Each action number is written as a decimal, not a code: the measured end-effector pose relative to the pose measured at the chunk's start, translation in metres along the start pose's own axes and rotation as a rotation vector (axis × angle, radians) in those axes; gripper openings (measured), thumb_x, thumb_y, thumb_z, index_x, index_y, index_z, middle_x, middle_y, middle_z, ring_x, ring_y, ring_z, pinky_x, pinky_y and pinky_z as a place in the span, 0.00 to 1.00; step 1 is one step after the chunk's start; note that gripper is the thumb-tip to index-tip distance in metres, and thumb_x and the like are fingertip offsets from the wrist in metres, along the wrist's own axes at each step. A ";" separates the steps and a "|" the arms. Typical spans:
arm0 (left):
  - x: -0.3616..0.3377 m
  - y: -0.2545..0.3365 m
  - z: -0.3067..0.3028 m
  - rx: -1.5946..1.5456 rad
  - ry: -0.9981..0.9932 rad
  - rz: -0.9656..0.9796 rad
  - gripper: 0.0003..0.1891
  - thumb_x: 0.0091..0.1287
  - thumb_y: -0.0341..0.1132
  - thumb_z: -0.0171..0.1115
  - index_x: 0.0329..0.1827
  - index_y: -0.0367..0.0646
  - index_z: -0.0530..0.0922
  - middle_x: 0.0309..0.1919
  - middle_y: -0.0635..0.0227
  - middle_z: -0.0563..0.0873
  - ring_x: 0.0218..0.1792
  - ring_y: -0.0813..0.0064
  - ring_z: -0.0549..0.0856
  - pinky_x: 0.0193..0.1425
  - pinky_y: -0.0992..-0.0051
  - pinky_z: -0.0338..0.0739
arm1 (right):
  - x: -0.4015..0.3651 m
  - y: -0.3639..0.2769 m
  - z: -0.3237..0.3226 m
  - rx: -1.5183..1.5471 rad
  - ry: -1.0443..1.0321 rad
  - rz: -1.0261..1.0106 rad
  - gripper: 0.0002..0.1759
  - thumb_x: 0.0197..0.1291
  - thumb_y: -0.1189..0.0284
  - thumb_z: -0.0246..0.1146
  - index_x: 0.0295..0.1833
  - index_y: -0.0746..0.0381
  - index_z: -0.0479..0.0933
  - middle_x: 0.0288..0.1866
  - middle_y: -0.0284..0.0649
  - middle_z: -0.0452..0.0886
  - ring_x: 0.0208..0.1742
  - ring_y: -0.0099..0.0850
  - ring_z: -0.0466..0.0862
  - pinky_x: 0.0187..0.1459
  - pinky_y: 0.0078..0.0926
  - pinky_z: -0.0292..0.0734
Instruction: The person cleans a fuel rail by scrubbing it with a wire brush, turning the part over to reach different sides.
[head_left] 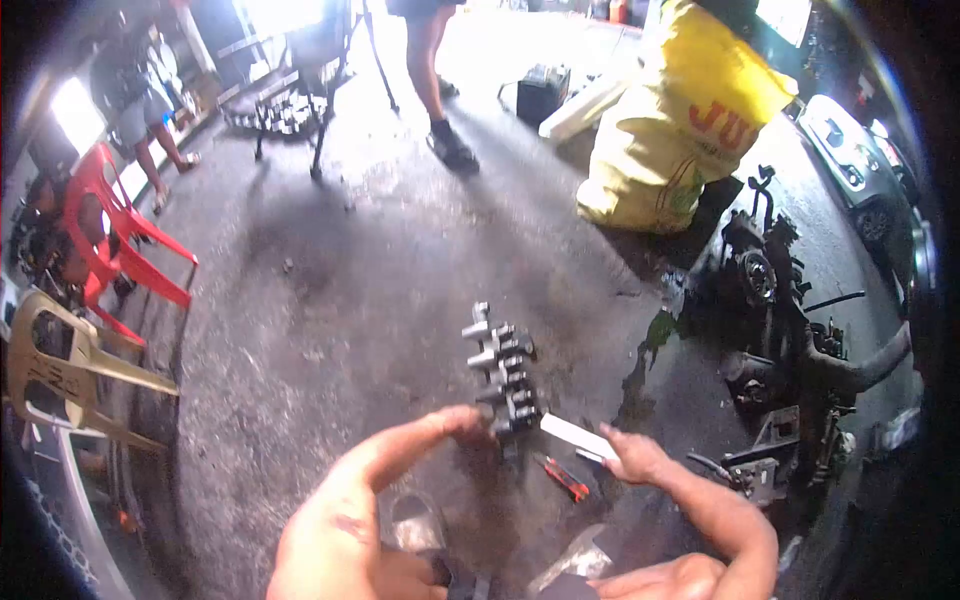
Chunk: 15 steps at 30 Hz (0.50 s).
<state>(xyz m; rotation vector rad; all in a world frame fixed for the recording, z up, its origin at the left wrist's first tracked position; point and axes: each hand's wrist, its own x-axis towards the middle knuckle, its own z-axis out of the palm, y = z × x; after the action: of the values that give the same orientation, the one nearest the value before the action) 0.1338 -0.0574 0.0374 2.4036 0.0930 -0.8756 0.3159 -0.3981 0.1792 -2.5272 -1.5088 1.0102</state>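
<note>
The right hand [636,456] grips a white strip [575,436] at its right end, leaving the left free beside a metal part [512,378]; the left hand [464,424], its grip unclear, apparently steadies it.

The metal part [513,382] is grey, more light and silvery on its left side, more dark on its right side. The strip [573,434] is plain white. The small tool [568,482] is orange-red with some black. The floor [270,370] is dark grey, with blackish stains. One chair [128,262] is red; the beige chair [50,375] carries dark letters. The sack [640,165] is yellow, paler in its lower portion, with red letters.
</note>
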 end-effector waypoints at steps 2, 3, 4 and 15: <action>0.007 -0.008 -0.003 0.175 -0.065 -0.036 0.23 0.68 0.56 0.59 0.55 0.50 0.84 0.51 0.57 0.88 0.53 0.55 0.87 0.55 0.57 0.80 | 0.010 0.007 0.011 -0.049 -0.046 -0.030 0.39 0.61 0.57 0.64 0.74 0.61 0.63 0.54 0.57 0.83 0.54 0.56 0.83 0.55 0.50 0.78; -0.005 0.007 -0.021 0.263 -0.099 -0.050 0.22 0.68 0.54 0.59 0.56 0.53 0.84 0.52 0.59 0.88 0.54 0.55 0.86 0.56 0.58 0.80 | 0.014 0.005 0.011 -0.074 -0.112 -0.025 0.37 0.61 0.56 0.64 0.73 0.58 0.66 0.53 0.56 0.84 0.54 0.55 0.84 0.54 0.50 0.78; -0.018 0.019 -0.043 0.274 -0.099 -0.087 0.22 0.68 0.54 0.59 0.56 0.52 0.84 0.51 0.59 0.88 0.53 0.55 0.86 0.56 0.58 0.80 | 0.022 0.006 0.013 -0.119 -0.180 -0.027 0.35 0.61 0.56 0.64 0.71 0.57 0.68 0.53 0.55 0.84 0.53 0.54 0.84 0.54 0.50 0.79; 0.005 -0.046 -0.151 0.143 0.348 -0.124 0.20 0.65 0.49 0.62 0.55 0.50 0.84 0.48 0.54 0.88 0.50 0.51 0.87 0.54 0.56 0.81 | 0.082 -0.026 -0.052 -0.378 -0.251 -0.153 0.18 0.51 0.67 0.68 0.50 0.54 0.86 0.50 0.45 0.87 0.54 0.44 0.87 0.52 0.46 0.83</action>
<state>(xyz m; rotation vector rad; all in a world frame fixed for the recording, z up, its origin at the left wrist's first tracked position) 0.2124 0.0615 0.1058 2.6875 0.3251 -0.5221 0.3501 -0.3040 0.1864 -2.5315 -2.1087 1.1500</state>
